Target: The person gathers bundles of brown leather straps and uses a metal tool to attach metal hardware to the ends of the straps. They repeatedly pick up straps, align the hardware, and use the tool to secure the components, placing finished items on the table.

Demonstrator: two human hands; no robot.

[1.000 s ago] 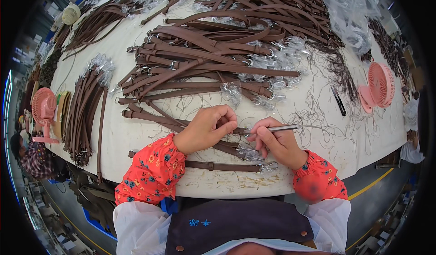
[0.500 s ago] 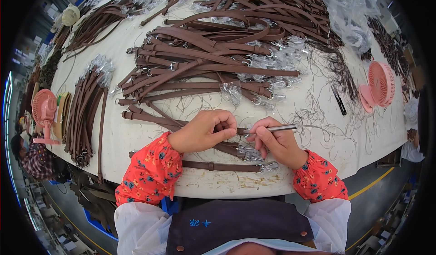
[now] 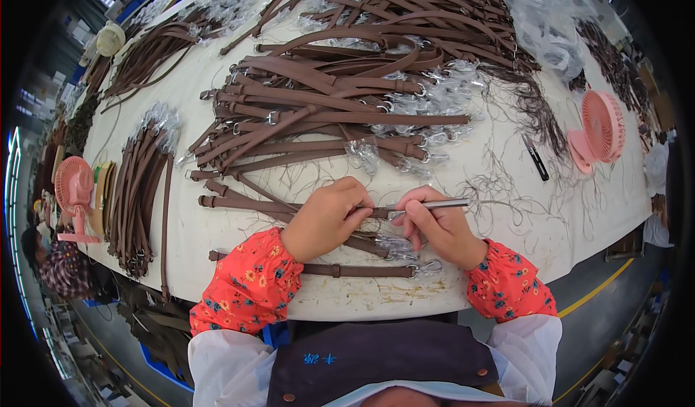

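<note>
My left hand is closed, thumb and fingers pinching a brown strap near its hardware end. In my closed right hand lies a slim silver metal tool, its shaft pointing right and its tip meeting the strap beside my left fingertips. What kind of tool it is cannot be told, and the exact spot of contact is partly covered by fingers. Below my hands a separate brown strap with a plastic-wrapped metal clasp lies flat near the table's front edge. Another wrapped clasp shows between my hands.
A large heap of brown straps with plastic-wrapped clasps covers the table's middle. A strap bundle and a pink fan are at left. On the right are a black pen-like tool, another pink fan and loose threads.
My left hand has shifted slightly right and its wrist has turned a little. The right hand keeps nearly the same place, with the tool's tip still at the strap. The whole view has tilted slightly.
</note>
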